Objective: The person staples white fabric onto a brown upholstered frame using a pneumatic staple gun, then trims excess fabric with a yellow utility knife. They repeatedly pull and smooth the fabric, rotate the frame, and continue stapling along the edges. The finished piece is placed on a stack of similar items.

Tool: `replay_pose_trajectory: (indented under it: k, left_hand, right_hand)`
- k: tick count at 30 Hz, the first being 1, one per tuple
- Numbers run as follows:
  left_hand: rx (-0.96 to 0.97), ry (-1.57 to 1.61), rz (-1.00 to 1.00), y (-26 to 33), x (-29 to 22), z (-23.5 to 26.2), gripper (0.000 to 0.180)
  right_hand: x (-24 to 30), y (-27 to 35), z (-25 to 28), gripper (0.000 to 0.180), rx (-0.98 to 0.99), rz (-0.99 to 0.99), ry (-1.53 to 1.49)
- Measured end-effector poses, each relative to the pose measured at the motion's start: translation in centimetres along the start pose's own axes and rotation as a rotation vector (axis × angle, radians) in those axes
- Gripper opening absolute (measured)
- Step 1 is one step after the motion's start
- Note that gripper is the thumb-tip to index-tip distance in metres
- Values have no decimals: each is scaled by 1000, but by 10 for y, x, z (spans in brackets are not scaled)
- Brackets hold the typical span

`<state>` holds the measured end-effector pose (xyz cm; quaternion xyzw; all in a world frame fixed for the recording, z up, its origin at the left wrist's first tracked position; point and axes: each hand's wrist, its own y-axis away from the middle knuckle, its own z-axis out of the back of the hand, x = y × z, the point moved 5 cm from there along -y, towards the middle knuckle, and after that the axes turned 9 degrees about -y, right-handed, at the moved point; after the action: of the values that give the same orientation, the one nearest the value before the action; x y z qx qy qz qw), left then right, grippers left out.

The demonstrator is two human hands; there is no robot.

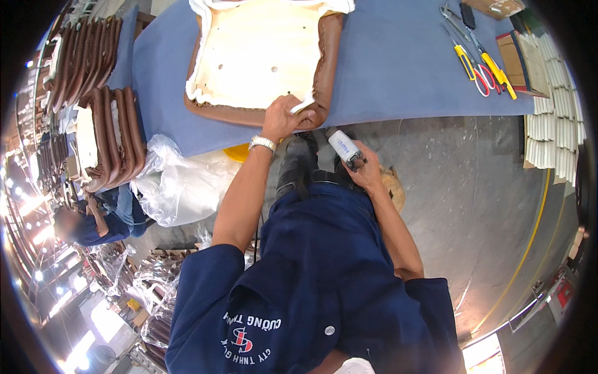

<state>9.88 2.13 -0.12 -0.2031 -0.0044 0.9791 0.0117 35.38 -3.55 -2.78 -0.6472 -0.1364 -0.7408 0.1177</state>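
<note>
Seat cushion (261, 56) upside down at the top centre of the frame, on the blue bench (398, 62).

I see its pale foam underside facing up, with a brown leather cover wrapped round the rim. My left hand (283, 118) sits on the cushion's near edge, just above the middle of the frame, its fingers closed on the brown leather and a white strip there. My right hand (364, 168) is just right of it, off the bench and below its edge, fingers wrapped round a small grey-white hand tool (346, 148) that points up toward the cushion. At the left, more brown covers (112, 137) stand stacked. At the upper right of the bench lie yellow-handled pliers (498, 71) and red-handled scissors (483, 81).
</note>
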Motion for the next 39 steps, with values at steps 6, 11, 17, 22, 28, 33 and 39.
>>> replay_pose_trajectory:
  k: [6,11,17,22,28,33,39]
  left_hand:
    - [-79,34,-108,-6,4,-1,31]
    - [-95,9,-125,-11,7,-7,36]
    - [-95,28,-30,-13,19,-22,46]
    - [-90,49,-35,-14,13,-15,46]
    - [-129,66,-38,-13,16,-18,48]
    - [-117,48,-26,-14,13,-14,51]
    - [-117,91,-26,-9,12,-15,49]
  right_hand:
    - [12,2,-18,44,-30,26,44]
    - [-2,7,-39,46,-105,-47,16]
    - [-8,6,-50,49,-171,-22,59]
    - [-8,6,-56,47,-177,35,63]
    - [-6,-1,-66,50,-235,4,15]
    - [4,-8,-65,52,-215,-77,107]
    - [9,-12,-63,51,-200,-180,260]
